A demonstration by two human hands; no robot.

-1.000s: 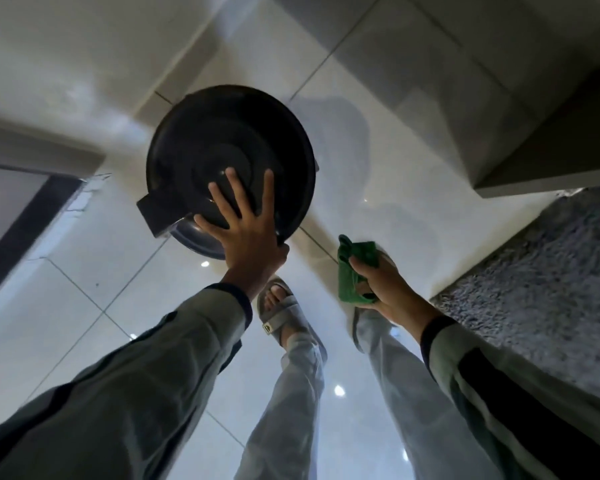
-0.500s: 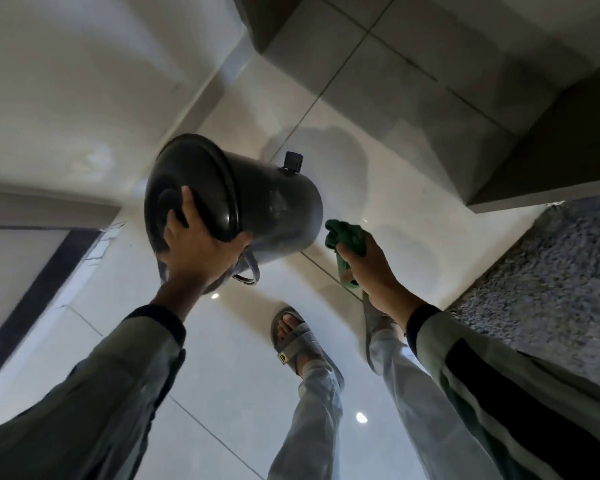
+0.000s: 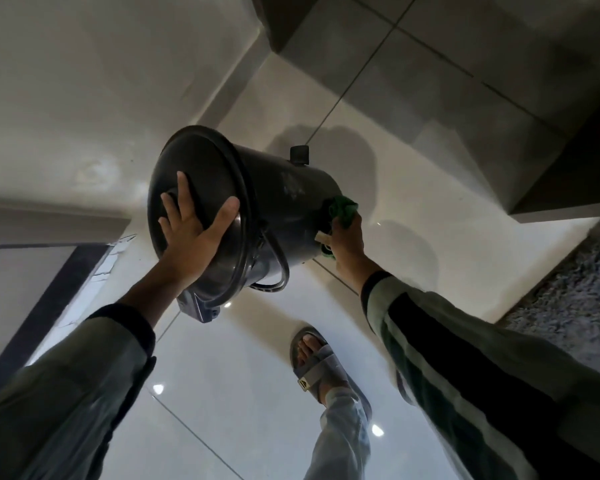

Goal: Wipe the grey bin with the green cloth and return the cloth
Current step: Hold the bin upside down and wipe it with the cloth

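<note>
Wiping barely begun: grey pedal bin [image 3: 284,202] tipped at frame centre, braced by spread left hand [image 3: 191,233] flat on its lid, right hand [image 3: 347,240] bunching green cloth [image 3: 342,211] against its lower wall; cloth's return not yet made.

Both arms reach forward and down, in long grey-green sleeves with dark cuffs. The left hand [image 3: 191,233] is spread flat, palm down, fingers fanned apart and thumb stretched out to the right, pressing on the grey bin [image 3: 284,202] lid. The right hand [image 3: 347,240] is curled closed around the green cloth [image 3: 342,207], knuckles up, wrist bent slightly inward, pressed against the bin's side.
</note>
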